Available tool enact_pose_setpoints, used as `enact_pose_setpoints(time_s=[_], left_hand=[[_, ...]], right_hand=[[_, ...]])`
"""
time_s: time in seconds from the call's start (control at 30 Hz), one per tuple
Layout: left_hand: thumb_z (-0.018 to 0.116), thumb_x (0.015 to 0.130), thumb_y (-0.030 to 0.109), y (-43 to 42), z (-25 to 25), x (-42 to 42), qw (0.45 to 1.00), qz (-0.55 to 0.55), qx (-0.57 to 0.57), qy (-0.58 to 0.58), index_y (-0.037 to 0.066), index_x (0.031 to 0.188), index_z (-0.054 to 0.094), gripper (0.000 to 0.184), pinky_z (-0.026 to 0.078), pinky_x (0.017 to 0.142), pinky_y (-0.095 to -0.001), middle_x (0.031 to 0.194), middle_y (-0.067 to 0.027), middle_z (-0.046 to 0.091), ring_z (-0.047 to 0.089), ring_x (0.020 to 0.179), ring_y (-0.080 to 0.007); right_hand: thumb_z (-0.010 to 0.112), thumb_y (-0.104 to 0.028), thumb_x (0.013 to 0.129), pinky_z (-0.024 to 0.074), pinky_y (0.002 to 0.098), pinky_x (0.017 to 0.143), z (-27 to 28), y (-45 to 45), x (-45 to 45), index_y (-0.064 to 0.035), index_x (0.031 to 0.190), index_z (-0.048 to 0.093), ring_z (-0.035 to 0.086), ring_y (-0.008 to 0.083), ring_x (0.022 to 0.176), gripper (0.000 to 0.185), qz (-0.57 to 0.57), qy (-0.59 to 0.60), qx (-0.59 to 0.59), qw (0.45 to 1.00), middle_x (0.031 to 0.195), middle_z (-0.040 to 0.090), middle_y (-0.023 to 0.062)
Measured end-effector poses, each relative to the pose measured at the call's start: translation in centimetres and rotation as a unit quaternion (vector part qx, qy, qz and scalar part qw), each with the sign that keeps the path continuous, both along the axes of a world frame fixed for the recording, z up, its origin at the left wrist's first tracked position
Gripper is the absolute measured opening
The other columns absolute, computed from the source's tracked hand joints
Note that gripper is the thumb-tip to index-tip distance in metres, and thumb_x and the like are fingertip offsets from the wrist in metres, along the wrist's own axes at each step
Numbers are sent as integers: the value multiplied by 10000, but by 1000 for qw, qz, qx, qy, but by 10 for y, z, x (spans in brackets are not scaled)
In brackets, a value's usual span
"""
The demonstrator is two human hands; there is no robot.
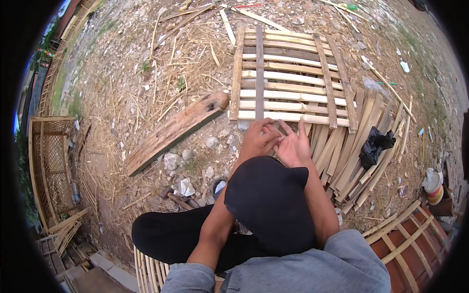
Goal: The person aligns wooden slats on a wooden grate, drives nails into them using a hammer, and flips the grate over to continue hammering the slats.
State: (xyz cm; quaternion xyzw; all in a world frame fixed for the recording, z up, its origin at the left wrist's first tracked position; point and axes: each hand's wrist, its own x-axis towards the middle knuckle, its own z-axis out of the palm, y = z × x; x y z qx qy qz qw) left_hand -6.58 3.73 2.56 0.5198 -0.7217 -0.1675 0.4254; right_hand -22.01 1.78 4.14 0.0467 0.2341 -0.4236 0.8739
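My left hand (257,139) is in front of my body with fingers bent and their tips pinched together beside the right palm. Whatever is between those fingers, if anything, is too small to make out. My right hand (294,145) is turned palm up, its fingers stretched out and apart. Both hands are close to the near edge of a slatted wooden panel (298,104), which lies flat on the ground. Its light crosswise slats are spanned by several darker lengthwise strips. A black cap (268,200) hides part of my forearms.
A thick wooden beam (176,132) lies left of the panel. Loose slats (337,151) are piled at right, with a black plastic bag (376,146) on top. A lattice frame (53,171) stands far left and a bucket (433,185) far right. Stones and straw litter the ground.
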Motion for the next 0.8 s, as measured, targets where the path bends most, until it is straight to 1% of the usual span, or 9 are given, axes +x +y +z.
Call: enact_pose_setpoints(time_s=[0.1, 0.17, 0.3, 0.4, 0.47, 0.5, 0.6, 0.7, 0.8], left_hand=[[821, 700, 118, 2, 3, -1, 998, -26, 48, 21, 109, 895, 741, 211, 481, 909, -415, 1109, -82, 647, 583, 1043, -298], [816, 707, 125, 3, 9, 3, 998, -51, 47, 3, 100, 895, 732, 207, 479, 913, -420, 1089, -73, 656, 581, 1050, -297], [806, 726, 137, 6, 12, 3, 996, -75, 54, 11, 93, 905, 724, 202, 473, 926, -418, 1096, -71, 659, 579, 1067, -295], [801, 752, 132, 10, -7, -2, 990, -64, 95, 84, 92, 896, 722, 170, 463, 943, -409, 1131, -79, 650, 575, 1092, -292], [798, 768, 131, 17, -5, -7, 969, -83, 172, 159, 89, 908, 719, 166, 462, 943, -400, 1150, -87, 640, 577, 1097, -287], [797, 776, 130, 17, -5, -9, 953, -94, 210, 196, 88, 913, 717, 164, 461, 943, -396, 1160, -91, 635, 578, 1099, -285], [775, 809, 118, 16, -10, -11, 954, -138, 191, 185, 81, 924, 709, 138, 483, 898, -367, 1186, -88, 605, 599, 1071, -252], [741, 842, 108, 18, -10, -15, 931, -144, 259, 212, 72, 958, 695, 129, 510, 827, -337, 1199, -74, 579, 620, 1014, -204], [715, 863, 106, 15, -12, -18, 933, -162, 244, 209, 62, 998, 675, 148, 520, 762, -315, 1211, -74, 558, 626, 974, -167]], right_hand=[[327, -651, 989, 457, 380, 971, -24, 4, -7, -93, 1563, 46, 500, 364, 1256, 848, 8, -39, -15, 999, 1414, 427, 277], [338, -663, 980, 454, 397, 976, -32, 6, -12, -95, 1567, 45, 515, 347, 1222, 867, 13, -54, -23, 998, 1372, 460, 254], [377, -703, 945, 459, 405, 944, -13, 12, -10, -102, 1573, 26, 539, 305, 1118, 937, -10, -15, 31, 999, 1297, 488, 222], [410, -728, 919, 460, 393, 923, -14, 19, -12, -112, 1576, 0, 542, 287, 1061, 990, -28, -36, 42, 998, 1288, 483, 215], [429, -739, 906, 459, 384, 916, -19, 24, -17, -117, 1576, -13, 540, 285, 1041, 1015, -31, -63, 40, 997, 1284, 479, 214], [445, -746, 895, 459, 380, 918, -19, 26, -19, -126, 1576, -18, 554, 264, 1024, 1032, -25, -67, 35, 997, 1267, 498, 199], [425, -747, 902, 457, 388, 929, -16, 33, -23, -126, 1576, -2, 568, 236, 987, 1011, -30, -25, 59, 998, 1246, 513, 172], [398, -750, 910, 448, 408, 974, -12, 39, -27, -131, 1575, 16, 579, 213, 969, 986, -17, -55, 10, 998, 1237, 512, 150], [373, -739, 924, 421, 451, 1036, -23, 39, -32, -146, 1574, 31, 581, 251, 1036, 943, -18, -108, -14, 994, 1255, 496, 158]])
